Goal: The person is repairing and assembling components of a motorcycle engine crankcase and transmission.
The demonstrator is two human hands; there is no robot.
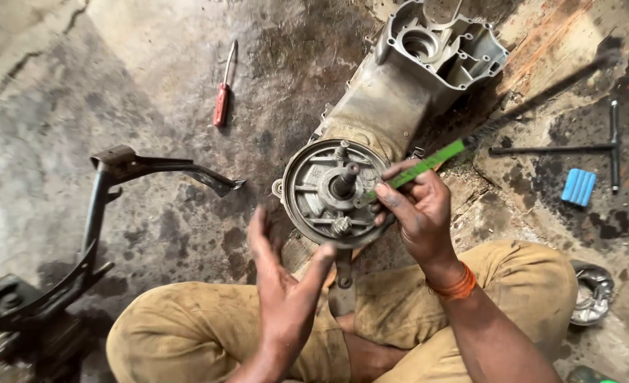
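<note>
The round hub (332,191) is lying on the floor (80,128) just in front of the person's crossed legs, at the near end of a long grey engine casing (399,92) that is running away toward the top of the view. A stub shaft (346,179) is standing up from its middle, with two studs beside it.

The right hand (417,209) is closing its grip around a green-handled tool (428,162) and is pressing the tip in toward the hub beside the shaft. The tool's far end is blurred, so what kind of tool it is cannot be told. The left hand (282,273) is spreading wide and is holding nothing; its fingertips are resting at the hub's near rim, and whether they are truly steadying it is hard to say.

The likeliest trouble, as I judge it, is the tip slipping off the oily metal: the left hand is sitting close under the line of force, so a slip could be driving the tool into those fingers. The casing is resting loose on an uneven, greasy floor, so a hard push could be rocking it and throwing the tip off.

Farther out, a red screwdriver (221,103) is lying well apart to the left, a T-handle wrench (598,145) and a blue block (578,186) to the right, and a black bracket (144,167) at the left.
</note>
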